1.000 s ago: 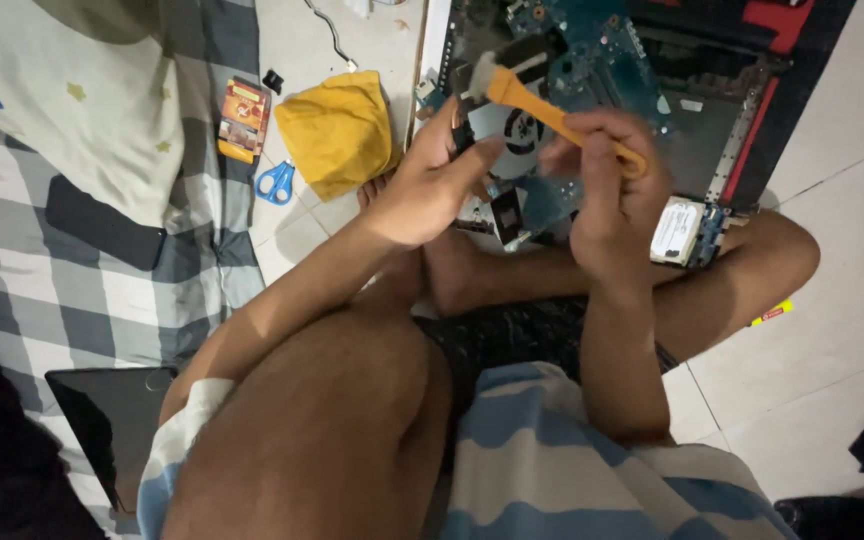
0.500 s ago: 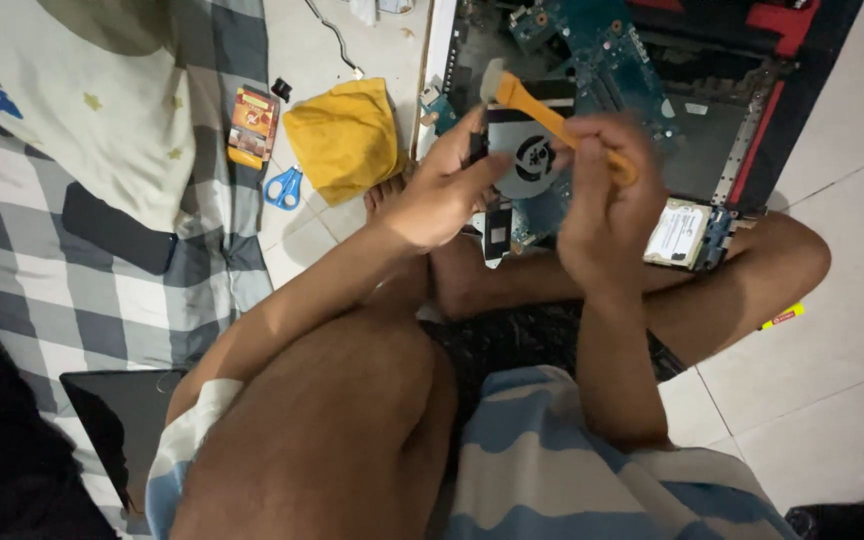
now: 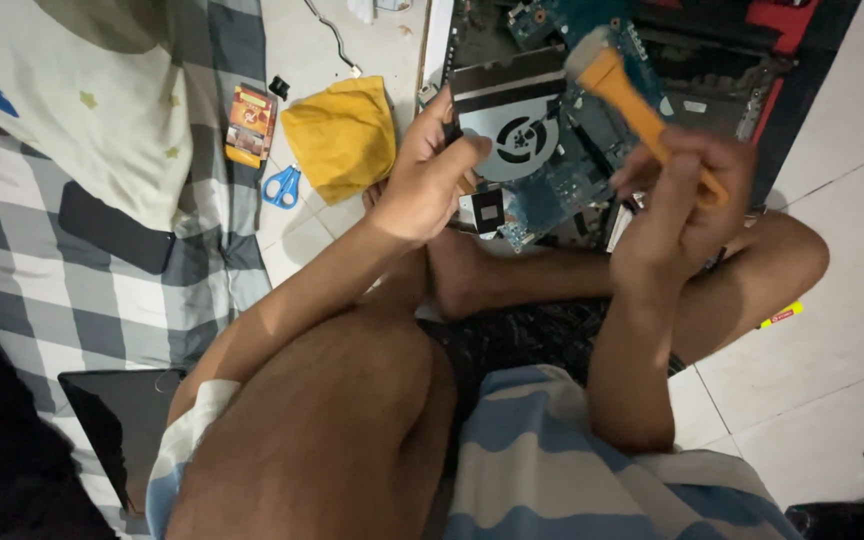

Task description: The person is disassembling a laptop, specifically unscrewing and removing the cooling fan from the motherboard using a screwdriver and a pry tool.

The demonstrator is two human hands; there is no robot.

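The right hand (image 3: pixel 687 205) is closed around the handle of an orange brush (image 3: pixel 642 110), whose bristles rest over the blue circuit board (image 3: pixel 562 185) of the opened laptop (image 3: pixel 712 70) on the floor. The left hand (image 3: pixel 432 175) grips the silver fan housing (image 3: pixel 512 125) at its edge, probably to steady it. A yellow cloth (image 3: pixel 342 135) and blue scissors (image 3: pixel 282 187) lie beside it

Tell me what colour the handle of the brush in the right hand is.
Orange; the brush handle in the right hand shows clearly in the head view.

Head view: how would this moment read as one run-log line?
left hand: grips dark part at fan | right hand: holds orange brush over board | floor: yellow cloth, scissors
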